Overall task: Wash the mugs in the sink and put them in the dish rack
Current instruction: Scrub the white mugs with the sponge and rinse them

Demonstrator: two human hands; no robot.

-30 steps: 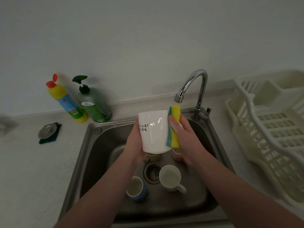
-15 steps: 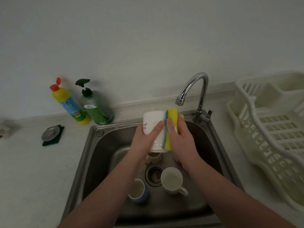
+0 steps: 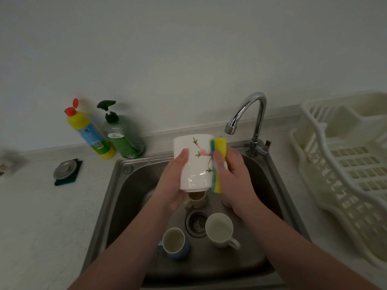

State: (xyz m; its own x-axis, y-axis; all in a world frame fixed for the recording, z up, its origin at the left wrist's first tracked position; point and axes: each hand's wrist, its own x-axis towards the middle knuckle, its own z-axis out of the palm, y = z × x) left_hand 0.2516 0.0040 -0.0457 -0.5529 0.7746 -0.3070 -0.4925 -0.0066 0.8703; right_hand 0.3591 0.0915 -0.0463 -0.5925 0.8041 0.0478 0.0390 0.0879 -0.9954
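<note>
1. Pale wall backed a speckled bench (image 3: 41,216) and steel sink (image 3: 129,197).
2. Left hand (image 3: 172,186) gripped the white flowered mug (image 3: 195,164) above the sink.
3. Right hand (image 3: 233,176) pressed a yellow sponge (image 3: 218,164) against the mug.

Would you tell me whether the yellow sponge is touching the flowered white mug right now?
Touching. The head view shows the sponge, held by the right hand, pressed flat against the white mug's side.
</note>
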